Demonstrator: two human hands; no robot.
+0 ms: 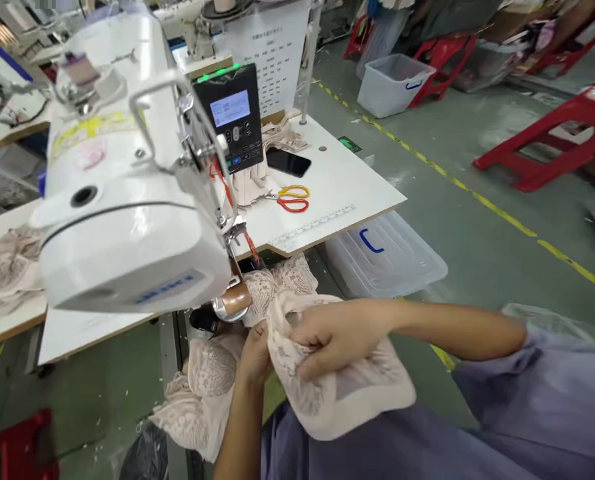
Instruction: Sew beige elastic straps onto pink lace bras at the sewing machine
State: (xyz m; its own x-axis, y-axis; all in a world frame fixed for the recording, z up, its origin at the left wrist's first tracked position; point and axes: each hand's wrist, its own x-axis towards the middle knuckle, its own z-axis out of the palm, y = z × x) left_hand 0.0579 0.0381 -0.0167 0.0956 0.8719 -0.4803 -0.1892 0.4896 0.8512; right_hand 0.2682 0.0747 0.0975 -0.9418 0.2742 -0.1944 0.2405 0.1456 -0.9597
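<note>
A beige lace garment (357, 393) hangs between my two hands, just in front of the sewing machine (137, 253). My right hand (337, 333) grips its upper part, the fingers curled into the fabric and partly hidden by it. At the garment's left edge, my left hand (256, 353) is closed on the cloth near the machine's sewing end (233, 300). More beige lace pieces (207, 373) hang below the machine, to the left of my left forearm. Other lace cups (277, 283) lie right behind the held garment, beside the sewing end.
Scissors with red and yellow handles (293, 198), a black phone (288, 161) and a control panel (232, 117) are on the white table (367, 180). A lidded clear bin (387, 257) stands below its right edge. Red stools (547, 140) stand at the right.
</note>
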